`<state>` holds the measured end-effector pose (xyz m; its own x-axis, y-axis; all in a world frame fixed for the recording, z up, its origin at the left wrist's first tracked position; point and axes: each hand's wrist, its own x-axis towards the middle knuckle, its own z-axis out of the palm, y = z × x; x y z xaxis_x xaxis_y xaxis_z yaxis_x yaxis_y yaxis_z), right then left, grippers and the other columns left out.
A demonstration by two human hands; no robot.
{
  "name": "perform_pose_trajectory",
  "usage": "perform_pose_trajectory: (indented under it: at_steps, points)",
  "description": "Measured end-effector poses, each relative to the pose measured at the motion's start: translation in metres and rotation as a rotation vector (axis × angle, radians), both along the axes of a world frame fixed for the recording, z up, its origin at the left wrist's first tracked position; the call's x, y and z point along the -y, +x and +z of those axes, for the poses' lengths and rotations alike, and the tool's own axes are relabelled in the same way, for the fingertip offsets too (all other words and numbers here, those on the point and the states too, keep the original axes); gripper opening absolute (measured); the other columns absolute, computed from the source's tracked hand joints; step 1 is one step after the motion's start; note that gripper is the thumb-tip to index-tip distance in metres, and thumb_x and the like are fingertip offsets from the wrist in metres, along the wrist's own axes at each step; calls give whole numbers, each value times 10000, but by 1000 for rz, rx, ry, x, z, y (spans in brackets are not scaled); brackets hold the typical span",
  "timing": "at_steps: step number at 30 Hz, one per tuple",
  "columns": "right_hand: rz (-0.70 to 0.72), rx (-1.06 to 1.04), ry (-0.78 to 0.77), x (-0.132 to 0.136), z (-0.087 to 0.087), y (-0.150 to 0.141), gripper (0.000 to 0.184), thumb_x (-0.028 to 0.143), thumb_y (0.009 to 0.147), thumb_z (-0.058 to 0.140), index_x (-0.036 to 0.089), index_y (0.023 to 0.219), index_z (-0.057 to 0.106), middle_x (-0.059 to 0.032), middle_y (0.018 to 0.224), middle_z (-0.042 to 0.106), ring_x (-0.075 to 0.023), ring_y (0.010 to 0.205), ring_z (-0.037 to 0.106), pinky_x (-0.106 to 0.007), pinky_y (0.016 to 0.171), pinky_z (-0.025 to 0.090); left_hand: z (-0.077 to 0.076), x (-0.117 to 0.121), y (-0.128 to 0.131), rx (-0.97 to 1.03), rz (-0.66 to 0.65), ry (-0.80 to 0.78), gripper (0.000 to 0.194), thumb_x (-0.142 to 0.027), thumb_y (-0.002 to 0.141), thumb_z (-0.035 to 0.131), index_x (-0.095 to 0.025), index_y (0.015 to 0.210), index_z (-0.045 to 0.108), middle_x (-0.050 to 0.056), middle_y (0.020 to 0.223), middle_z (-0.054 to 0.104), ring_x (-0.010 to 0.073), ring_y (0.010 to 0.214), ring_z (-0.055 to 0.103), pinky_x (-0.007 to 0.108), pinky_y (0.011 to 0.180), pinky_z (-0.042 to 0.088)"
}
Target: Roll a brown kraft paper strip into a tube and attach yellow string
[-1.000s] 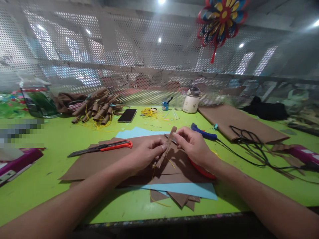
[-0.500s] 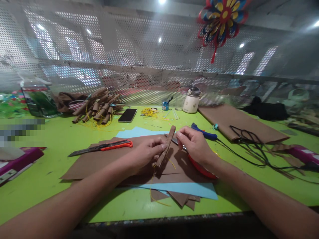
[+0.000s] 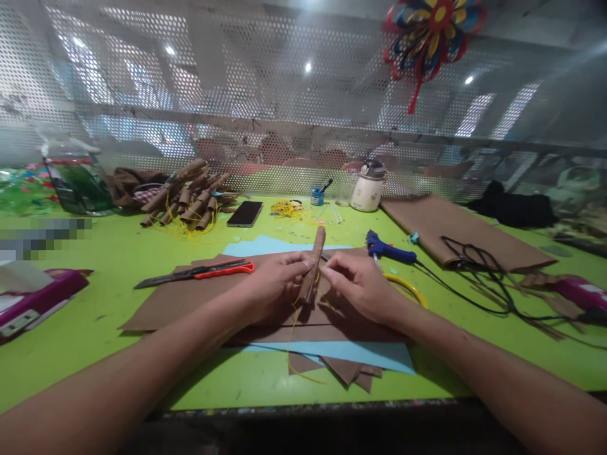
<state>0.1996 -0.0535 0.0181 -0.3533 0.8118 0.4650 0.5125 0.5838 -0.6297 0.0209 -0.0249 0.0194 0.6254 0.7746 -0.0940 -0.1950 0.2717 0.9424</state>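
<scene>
My left hand (image 3: 284,278) is closed round a slim rolled brown paper tube (image 3: 318,249), which leans upright over the paper stack. Yellow string (image 3: 293,328) hangs from the tube's lower end and trails onto the table. My right hand (image 3: 358,284) is closed in a pinch right against the tube's right side; what its fingertips hold is too small to make out. A yellow handle loop (image 3: 408,284), seemingly of scissors, shows behind the right hand, which hides most of it. Beneath both hands lie brown paper sheets (image 3: 190,303) and light blue sheets (image 3: 370,354).
A red-black utility knife (image 3: 203,273) lies left on the paper. A blue glue gun (image 3: 391,249) with a black cord sits right. Farther back are rolled tubes (image 3: 194,199), a phone (image 3: 245,213), yellow string (image 3: 287,208), a flask (image 3: 367,189) and folded brown paper (image 3: 455,227).
My right hand has come left to the tube, its fingertips now against it. The tube stands steeper. The scissors' blades, visible before, are now mostly covered by the right hand.
</scene>
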Motion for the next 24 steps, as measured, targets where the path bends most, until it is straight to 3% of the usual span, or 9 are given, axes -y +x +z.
perform_pose_trajectory:
  at_steps: [4,10,16,24]
  points:
    - [29,46,-46,11,1,-6,210,295,893,469,174,730,525,7,677,549,-115,625,478,-244,580,360,-2,-2,0,-12,114,35,161,-291,805,596,-167,823,495,-3,641,561,121,523,555,243,478,466]
    - [68,108,17,19,2,-13,179,268,870,507,173,719,503,12,669,532,-103,595,448,-238,556,336,-3,-1,5,-70,284,130,233,-335,759,642,-170,806,485,-28,595,537,111,503,542,215,467,412]
    - [24,134,62,16,-4,-16,178,191,868,475,179,691,471,14,652,517,-106,589,438,-245,554,314,2,6,8,-112,340,205,205,-315,770,614,-170,785,470,-57,560,492,74,465,465,187,453,341]
    - [48,71,-8,16,-4,-13,178,186,886,429,188,711,459,21,657,499,-112,616,457,-242,580,342,4,4,6,-186,380,295,207,-337,763,599,-159,781,494,-30,630,536,100,551,507,225,533,394]
